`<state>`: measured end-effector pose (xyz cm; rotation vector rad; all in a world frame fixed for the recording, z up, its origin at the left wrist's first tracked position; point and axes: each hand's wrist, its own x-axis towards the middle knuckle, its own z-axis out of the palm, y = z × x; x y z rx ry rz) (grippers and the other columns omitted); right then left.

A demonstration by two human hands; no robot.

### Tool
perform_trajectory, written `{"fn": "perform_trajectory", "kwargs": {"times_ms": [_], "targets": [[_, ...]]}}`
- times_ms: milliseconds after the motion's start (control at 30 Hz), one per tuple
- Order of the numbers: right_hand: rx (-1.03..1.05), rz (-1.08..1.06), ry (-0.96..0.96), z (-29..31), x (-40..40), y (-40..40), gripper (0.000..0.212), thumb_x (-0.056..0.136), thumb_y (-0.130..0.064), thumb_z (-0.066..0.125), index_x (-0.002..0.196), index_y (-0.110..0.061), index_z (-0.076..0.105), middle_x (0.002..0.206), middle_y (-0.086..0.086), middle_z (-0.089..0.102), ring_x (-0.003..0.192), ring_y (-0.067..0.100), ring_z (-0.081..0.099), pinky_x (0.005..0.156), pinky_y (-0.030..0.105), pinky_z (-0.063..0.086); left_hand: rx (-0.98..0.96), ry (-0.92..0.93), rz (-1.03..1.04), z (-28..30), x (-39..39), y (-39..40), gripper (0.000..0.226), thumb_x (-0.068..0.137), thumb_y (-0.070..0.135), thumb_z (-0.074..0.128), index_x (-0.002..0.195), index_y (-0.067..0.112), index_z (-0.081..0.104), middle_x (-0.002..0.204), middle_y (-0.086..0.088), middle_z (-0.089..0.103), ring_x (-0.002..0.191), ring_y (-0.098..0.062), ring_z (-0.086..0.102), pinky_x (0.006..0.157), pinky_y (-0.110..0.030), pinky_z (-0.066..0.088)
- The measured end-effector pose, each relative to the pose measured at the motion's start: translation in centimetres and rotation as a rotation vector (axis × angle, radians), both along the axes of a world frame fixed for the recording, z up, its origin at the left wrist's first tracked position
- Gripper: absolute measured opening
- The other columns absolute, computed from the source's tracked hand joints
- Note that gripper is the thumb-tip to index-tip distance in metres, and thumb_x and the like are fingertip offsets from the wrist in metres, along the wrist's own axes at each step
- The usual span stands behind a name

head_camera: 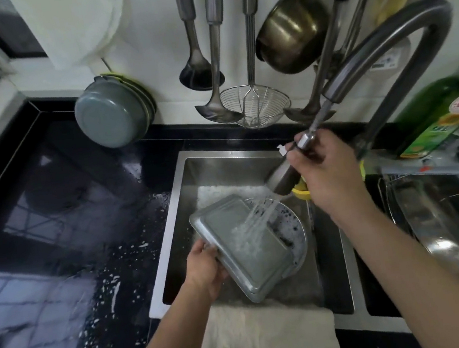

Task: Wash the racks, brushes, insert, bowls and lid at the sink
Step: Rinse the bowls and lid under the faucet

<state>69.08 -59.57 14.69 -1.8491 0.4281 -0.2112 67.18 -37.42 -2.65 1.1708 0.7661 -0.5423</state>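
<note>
One head-worn wide-angle view looks steeply down, close over the sink (182, 180) and black counter (64, 195).

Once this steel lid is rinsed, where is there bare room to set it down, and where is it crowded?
The black countertop left of the sink is open, though wet and foam-flecked; only the grey bowls lean at its back. The white towel on the front edge is also bare. The basin is crowded: the left hand holds the steel lid over a round dish, right hand on the sprayer.

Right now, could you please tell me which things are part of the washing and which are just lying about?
In use: left hand, tray, right hand, sprayer, sink.
Idle: ladles, skimmer, pot, grey bowl, green bottle, towel.
</note>
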Motion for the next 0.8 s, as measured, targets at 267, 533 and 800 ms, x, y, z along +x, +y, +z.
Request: {"fn": "perform_trajectory", "kwargs": {"times_ms": [267,533,800], "targets": [[-0.134,0.038,0.100,-3.5,4.6,2.2,0.022,0.089,-0.025,0.075,0.107,-0.025,0.062,0.099,-0.014,0.065,0.089,0.000,0.060,0.080,0.019,0.048,-0.006,0.003,-0.016,-0.1,0.1,-0.6,0.033,0.108,0.001,0.039,0.136,0.008,0.056,0.103,-0.021,0.071,0.072,-0.027,0.072,0.053,-0.035,0.058],[-0.384,0.148,0.307,-4.4,0.9,-2.1,0.022,0.085,-0.026,0.079,0.100,-0.023,0.063,0.096,-0.006,0.066,0.092,0.015,0.065,0.084,0.035,0.056,0.005,-0.001,0.199,-0.8,2.6,-1.0,0.035,0.109,0.003,0.041,0.138,0.016,0.055,0.114,-0.014,0.070,0.091,-0.029,0.071,0.065,-0.042,0.061],[-0.217,0.176,0.286,-4.7,1.7,-0.2,0.027,0.084,-0.028,0.080,0.103,-0.027,0.062,0.099,-0.009,0.067,0.097,0.011,0.065,0.083,0.031,0.057,-0.049,-0.005,0.202,-0.9,4.3,-2.5,0.031,0.107,0.000,0.043,0.134,0.008,0.055,0.119,-0.020,0.069,0.097,-0.035,0.070,0.078,-0.050,0.061]]}}
